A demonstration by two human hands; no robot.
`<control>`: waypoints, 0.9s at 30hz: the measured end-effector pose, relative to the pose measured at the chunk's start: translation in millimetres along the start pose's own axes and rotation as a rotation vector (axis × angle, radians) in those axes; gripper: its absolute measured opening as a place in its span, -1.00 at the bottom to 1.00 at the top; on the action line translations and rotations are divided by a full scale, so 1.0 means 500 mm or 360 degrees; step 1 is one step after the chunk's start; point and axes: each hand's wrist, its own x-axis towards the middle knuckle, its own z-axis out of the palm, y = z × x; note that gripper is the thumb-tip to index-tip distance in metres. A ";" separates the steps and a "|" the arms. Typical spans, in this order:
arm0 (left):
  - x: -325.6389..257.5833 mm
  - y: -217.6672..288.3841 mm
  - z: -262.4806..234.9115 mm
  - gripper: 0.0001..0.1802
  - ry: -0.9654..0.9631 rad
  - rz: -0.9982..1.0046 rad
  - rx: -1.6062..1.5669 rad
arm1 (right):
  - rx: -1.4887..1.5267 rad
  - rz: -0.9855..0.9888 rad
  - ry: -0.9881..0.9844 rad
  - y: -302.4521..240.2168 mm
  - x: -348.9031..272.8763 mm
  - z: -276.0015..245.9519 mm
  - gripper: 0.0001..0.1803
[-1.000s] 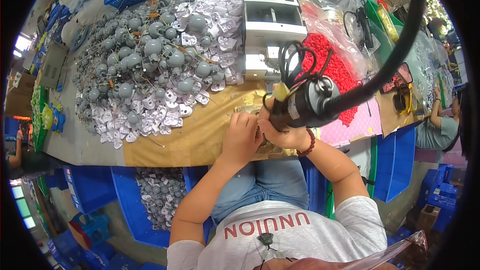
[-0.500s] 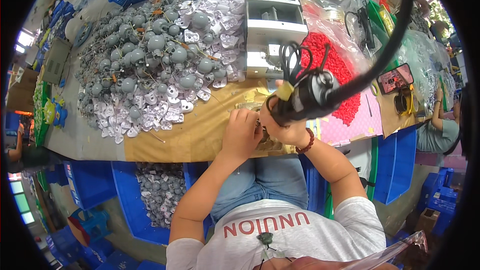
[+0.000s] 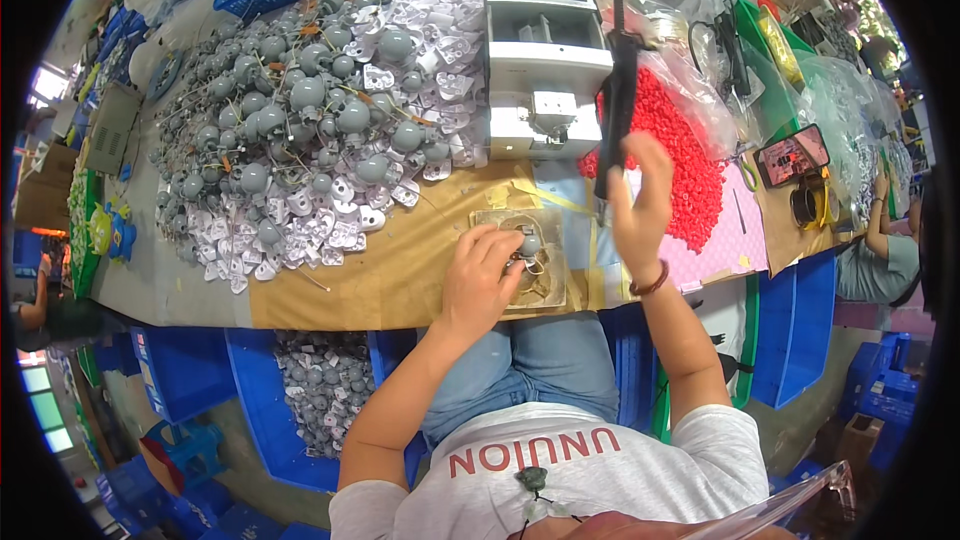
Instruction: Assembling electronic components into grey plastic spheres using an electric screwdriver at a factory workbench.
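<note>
Since the earlier frame the right hand (image 3: 640, 202) has lifted off the work and opened: the black hanging tool (image 3: 618, 90) it clasped low at the table edge now hangs upright in the upper middle of the frame, and the fingers are spread loosely just beside its lower end, perhaps brushing it but not gripping. The left hand (image 3: 482, 275) has stayed at centre frame, fingers curled down on a small grey round part (image 3: 529, 244) that sits on a clear square fixture (image 3: 528, 260) on the brown table (image 3: 400, 270).

The released tool may swing back on its cord and knock the right hand or the white machine (image 3: 545, 70) behind it. The grey part, with thin wires trailing from it, is pinned by fingertips alone; I judge a slip could roll it off the fixture toward the table's near edge, or snag the wires. The heap of red pieces (image 3: 680, 160) lies close to the right wrist and could be scattered by a careless sweep.
</note>
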 end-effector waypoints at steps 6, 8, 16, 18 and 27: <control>0.005 -0.005 0.008 -0.58 0.0008 0.0034 -0.0036 | 0.0661 0.0526 -0.0858 -0.058 -0.086 0.046 -0.77; 0.003 -0.002 0.008 -0.59 0.0001 0.0026 -0.0024 | 0.0686 0.0611 -0.0818 -0.064 -0.090 0.064 -0.84; 0.009 0.004 -0.001 -0.57 -0.0014 0.0059 -0.0034 | 0.0755 0.0898 -0.0740 -0.076 -0.076 0.105 -0.85; 0.010 0.002 0.001 -0.58 0.0004 0.0070 -0.0056 | 0.0840 0.1015 -0.0722 -0.075 -0.068 0.096 -0.84; -0.032 0.001 -0.023 -0.60 -0.0028 0.0018 -0.0198 | 0.1236 0.1219 -0.1171 -0.050 -0.060 0.068 -0.69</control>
